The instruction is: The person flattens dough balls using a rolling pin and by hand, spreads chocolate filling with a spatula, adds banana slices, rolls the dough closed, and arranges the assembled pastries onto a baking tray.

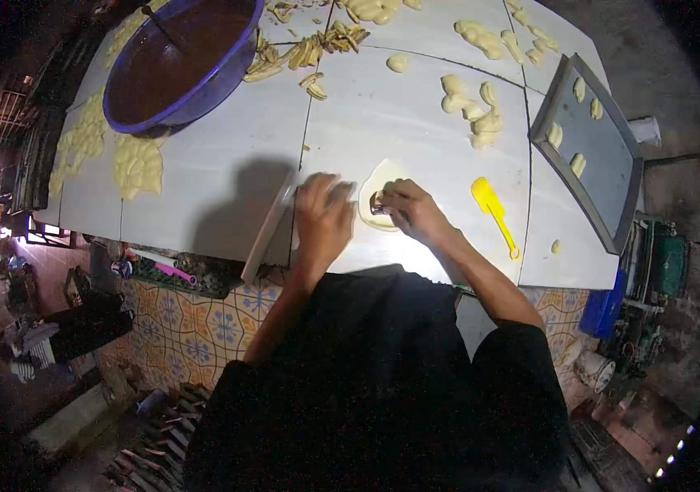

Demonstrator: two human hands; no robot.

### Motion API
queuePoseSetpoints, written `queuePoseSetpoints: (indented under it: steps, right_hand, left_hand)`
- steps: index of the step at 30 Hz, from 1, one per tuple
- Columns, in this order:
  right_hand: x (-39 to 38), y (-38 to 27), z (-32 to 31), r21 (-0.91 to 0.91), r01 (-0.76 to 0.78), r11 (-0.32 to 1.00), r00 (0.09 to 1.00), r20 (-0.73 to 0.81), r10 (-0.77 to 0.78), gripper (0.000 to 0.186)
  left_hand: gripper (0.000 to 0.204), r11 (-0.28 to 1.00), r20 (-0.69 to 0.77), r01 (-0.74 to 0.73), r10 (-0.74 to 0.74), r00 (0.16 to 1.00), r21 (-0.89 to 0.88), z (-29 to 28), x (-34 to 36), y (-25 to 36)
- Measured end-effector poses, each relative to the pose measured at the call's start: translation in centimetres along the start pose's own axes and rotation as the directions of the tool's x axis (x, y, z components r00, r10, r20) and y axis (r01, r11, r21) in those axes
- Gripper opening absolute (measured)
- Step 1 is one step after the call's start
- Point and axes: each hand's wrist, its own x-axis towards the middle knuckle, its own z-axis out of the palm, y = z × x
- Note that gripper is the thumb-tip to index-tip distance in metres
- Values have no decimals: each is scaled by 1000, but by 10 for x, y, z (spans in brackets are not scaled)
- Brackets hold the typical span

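A flattened oval of pale dough [383,171] lies on the white tiled table in front of me. Over its middle, my right hand [419,215] has its fingertips pinched at a small dark brown glossy piece [378,203]; the fingers partly hide it. My left hand [325,217] hovers just left of the dough, its fingers smeared by motion. Beside that hand a pale rolling pin [270,228] lies slanted toward the table's near edge. A yellow spatula [490,202] rests to the right of my right hand.
A purple basin [114,115] of brown mixture with a utensil stands far left. Flattened dough [138,166] lies beside it. Banana-like pieces [309,53] and dough lumps [487,123] are spread at the back. A framed tray [604,164] with several shaped pieces sits at the right edge.
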Motion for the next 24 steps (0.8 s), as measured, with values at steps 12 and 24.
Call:
queuePoseSetpoints:
  steps: [12, 24]
  right_hand:
    - [-8, 4, 7, -2, 23, 1000, 999, -39, -23, 36]
    - [-63, -4, 26, -29, -49, 998, 986, -162, 43, 20]
  left_hand:
    - [42, 870, -71, 241, -234, 970, 431, -16, 18, -98]
    - [20, 976, 166, -200, 212, 963, -90, 11, -16, 18]
